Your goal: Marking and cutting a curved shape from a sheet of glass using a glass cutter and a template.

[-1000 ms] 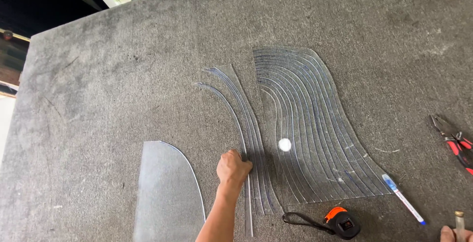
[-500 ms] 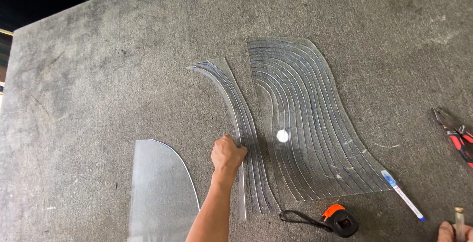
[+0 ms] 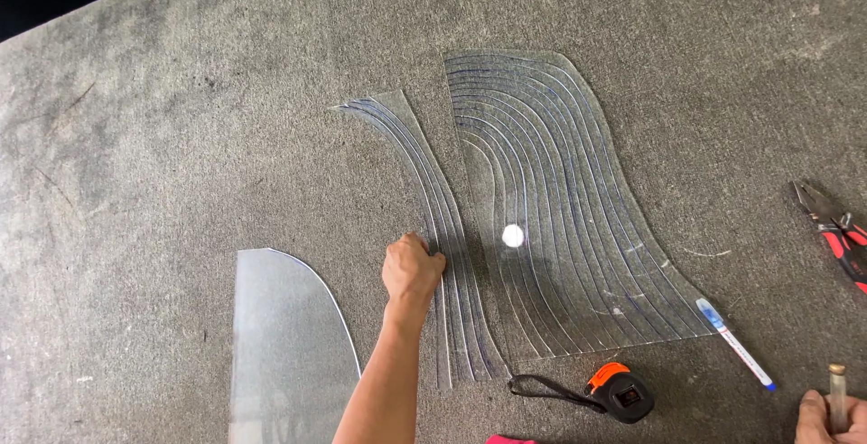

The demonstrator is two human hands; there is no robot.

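Observation:
My left hand (image 3: 413, 268) rests with curled fingers against the left edge of a bundle of narrow curved glass strips (image 3: 442, 218) lying on the grey felt table (image 3: 181, 137). To the right of the strips lies a larger clear glass sheet (image 3: 578, 164) marked with several curved score lines. My right hand (image 3: 824, 419) shows only at the bottom right corner. It holds a small slim tool with a brass-coloured tip (image 3: 838, 390) upright.
A clear glass offcut with a rounded top (image 3: 280, 345) lies left of my forearm. An orange and black tape measure (image 3: 623, 392) sits below the sheet, a blue and white pen (image 3: 736, 343) at its lower right corner, and red-handled pliers (image 3: 835, 236) at the right edge.
The spread curved strips have been pushed together into one tight bundle, closer to the big sheet. My left hand moved slightly up along them. The view shifted closer.

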